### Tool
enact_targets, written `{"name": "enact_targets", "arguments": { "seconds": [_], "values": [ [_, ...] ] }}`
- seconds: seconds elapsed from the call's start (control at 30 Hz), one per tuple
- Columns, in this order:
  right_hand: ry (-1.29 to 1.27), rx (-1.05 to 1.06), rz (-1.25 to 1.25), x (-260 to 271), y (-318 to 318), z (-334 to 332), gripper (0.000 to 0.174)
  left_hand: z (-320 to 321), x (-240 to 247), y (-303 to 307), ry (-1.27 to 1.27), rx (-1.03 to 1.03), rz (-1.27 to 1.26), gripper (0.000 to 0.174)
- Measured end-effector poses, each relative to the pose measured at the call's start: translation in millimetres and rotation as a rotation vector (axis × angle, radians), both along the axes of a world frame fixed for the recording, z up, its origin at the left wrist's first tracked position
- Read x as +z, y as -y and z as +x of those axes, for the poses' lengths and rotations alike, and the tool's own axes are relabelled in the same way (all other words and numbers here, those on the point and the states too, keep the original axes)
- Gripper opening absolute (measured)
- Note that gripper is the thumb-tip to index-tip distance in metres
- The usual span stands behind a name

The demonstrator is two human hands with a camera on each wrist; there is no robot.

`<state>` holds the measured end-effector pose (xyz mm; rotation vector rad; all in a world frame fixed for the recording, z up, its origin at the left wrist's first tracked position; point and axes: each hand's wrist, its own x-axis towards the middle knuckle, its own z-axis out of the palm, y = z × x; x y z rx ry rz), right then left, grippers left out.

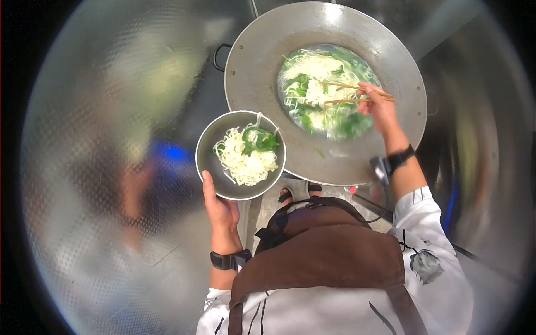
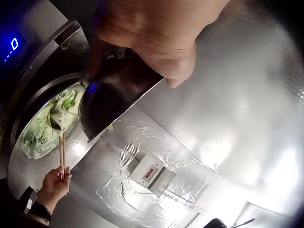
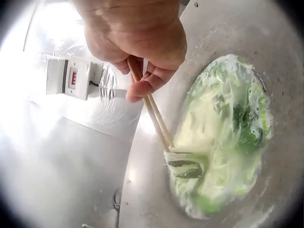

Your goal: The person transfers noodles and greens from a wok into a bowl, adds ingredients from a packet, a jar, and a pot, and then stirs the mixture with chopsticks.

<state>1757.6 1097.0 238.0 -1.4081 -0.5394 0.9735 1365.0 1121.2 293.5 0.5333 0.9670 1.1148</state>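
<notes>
In the head view the left hand (image 1: pixel 219 207) grips a metal bowl (image 1: pixel 207 167) by its lower left rim, thumb on the edge. Noodles (image 1: pixel 245 163) and green leaves (image 1: pixel 260 139) lie in the bowl, a few strands over its rim. The right hand (image 1: pixel 379 109) holds wooden chopsticks (image 1: pixel 346 101) above a large wok (image 1: pixel 254 61). Noodles and greens (image 1: pixel 318 72) sit in cloudy liquid in it. In the right wrist view the chopstick tips hold a bundle of noodles and leaf (image 3: pixel 185 166) at the liquid's edge. The left wrist view shows the bowl's dark underside (image 2: pixel 114 95) beneath the left hand (image 2: pixel 152 33).
The bowl overlaps the wok's left rim, near a black loop handle (image 1: pixel 220 57). Textured metal sheeting (image 1: pixel 111 223) stands at the left. A white switch box (image 2: pixel 152 174) is on foil-covered wall, and a blue lit display (image 2: pixel 14 44) shows beyond the wok.
</notes>
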Motion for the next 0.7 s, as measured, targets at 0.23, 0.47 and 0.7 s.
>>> {"name": "enact_targets", "arguments": {
  "seconds": [0.23, 0.47, 0.7],
  "values": [
    [-0.067, -0.101, -0.021, -37, -63, -17, 0.033, -5, 5, -2, -0.084, 0.057, -0.006, 0.05],
    [-0.319, -0.197, -0.092, -61, -89, -28, 0.037, -8, 8, -4, -0.074, 0.061, 0.033, 0.052],
    [0.129, 0.131, 0.004, -26, -68, -12, 0.028, -9, 7, -4, -0.097, 0.09, 0.043, 0.053]
  ]
}}
